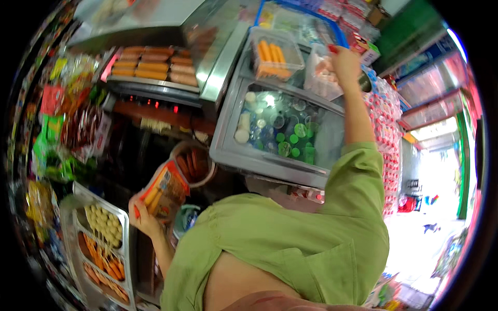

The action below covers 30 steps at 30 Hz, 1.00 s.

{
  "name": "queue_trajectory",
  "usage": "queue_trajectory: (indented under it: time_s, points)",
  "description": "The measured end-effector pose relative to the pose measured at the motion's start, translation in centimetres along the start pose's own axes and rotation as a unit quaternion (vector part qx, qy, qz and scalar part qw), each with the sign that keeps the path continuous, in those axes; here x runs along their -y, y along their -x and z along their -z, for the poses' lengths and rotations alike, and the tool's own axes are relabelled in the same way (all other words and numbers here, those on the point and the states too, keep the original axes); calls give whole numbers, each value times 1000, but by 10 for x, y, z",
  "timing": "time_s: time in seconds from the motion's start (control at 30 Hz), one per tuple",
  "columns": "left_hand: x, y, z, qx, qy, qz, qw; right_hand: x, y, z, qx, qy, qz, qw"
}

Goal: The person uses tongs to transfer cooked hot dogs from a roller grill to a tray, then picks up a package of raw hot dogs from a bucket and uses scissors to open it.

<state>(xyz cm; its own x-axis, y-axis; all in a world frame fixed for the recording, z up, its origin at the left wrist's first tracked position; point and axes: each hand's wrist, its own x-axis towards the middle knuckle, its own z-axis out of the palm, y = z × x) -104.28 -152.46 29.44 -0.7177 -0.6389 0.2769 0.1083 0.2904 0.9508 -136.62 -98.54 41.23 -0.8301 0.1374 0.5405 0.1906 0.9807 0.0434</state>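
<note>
My left hand [146, 219] grips the lower end of a printed, partly clear plastic package of sausages [165, 192]. Just beyond its upper end, a round bucket [213, 171] has reddish-brown sausages [190, 162] in it. My right hand [345, 66] reaches out over the far right of a glass-topped chest freezer [229, 128], at the rim of a clear plastic tub of pale pink sausage pieces [323, 74]. Blur and the turn of the hand hide whether its fingers hold anything. Beside that tub stands another clear tub of orange sausages [272, 54].
A sausage roller grill [155, 79] with a glass cover stands at the upper left. Below left, a divided metal tray [130, 248] carries meatballs and skewered sausages. Bagged snacks [83, 128] crowd the left side. Stacked red-and-white bottle packs [383, 128] rise on the right, near a bright doorway.
</note>
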Motion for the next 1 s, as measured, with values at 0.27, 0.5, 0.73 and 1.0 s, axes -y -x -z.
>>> queue_trajectory:
  time_s: [0.27,0.5,0.73,1.0]
  points:
    - [14,21,19,5,-24,-5,1000,-39,36,-50,-15,191,-37,981]
    - [35,48,30,-17,-40,22,999,271,200,57,395,-517,217,728]
    - [49,71,43,-32,-78,59,995,485,331,-189,511,-260,174,801]
    - [73,104,69,-70,-101,116,986,508,297,-313,523,-121,98,838]
